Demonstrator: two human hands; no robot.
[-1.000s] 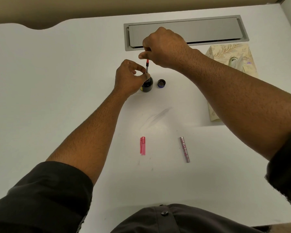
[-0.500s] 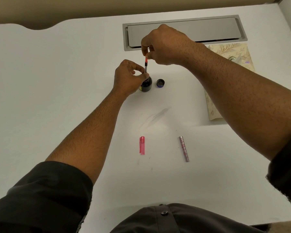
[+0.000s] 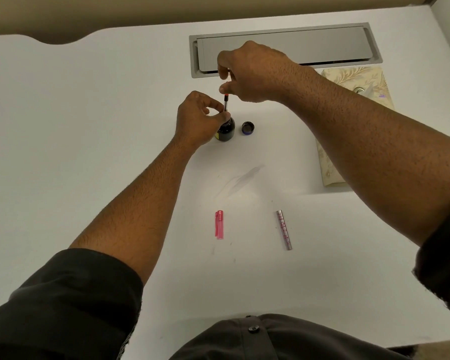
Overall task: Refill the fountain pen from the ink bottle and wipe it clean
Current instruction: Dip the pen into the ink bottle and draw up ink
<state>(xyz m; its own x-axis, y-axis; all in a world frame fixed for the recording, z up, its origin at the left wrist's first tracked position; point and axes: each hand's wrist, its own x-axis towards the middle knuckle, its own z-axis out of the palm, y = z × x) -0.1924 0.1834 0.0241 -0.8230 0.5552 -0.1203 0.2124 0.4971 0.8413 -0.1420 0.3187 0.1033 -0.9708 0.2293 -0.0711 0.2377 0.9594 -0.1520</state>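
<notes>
A small dark ink bottle [image 3: 226, 129] stands open on the white desk [image 3: 89, 126]. My left hand [image 3: 196, 120] pinches it at the neck. The pen's inner part [image 3: 226, 103], thin with a red band, stands upright with its lower end at the bottle's mouth. My right hand [image 3: 252, 71] pinches its top end from above. The bottle's cap [image 3: 247, 127] lies just right of the bottle, open side up. Nearer to me lie the pink pen cap [image 3: 219, 224] and the silver patterned barrel [image 3: 284, 229].
A cream leaf-patterned tissue pack [image 3: 348, 81] lies at the right, partly under my right forearm. A grey cable hatch [image 3: 283, 48] is set into the desk behind my hands. A faint smear [image 3: 240, 181] marks the desk's middle.
My right hand has lifted slightly, raising the pen part a little higher out of the bottle. My left hand has kept its hold at the bottle's neck.
</notes>
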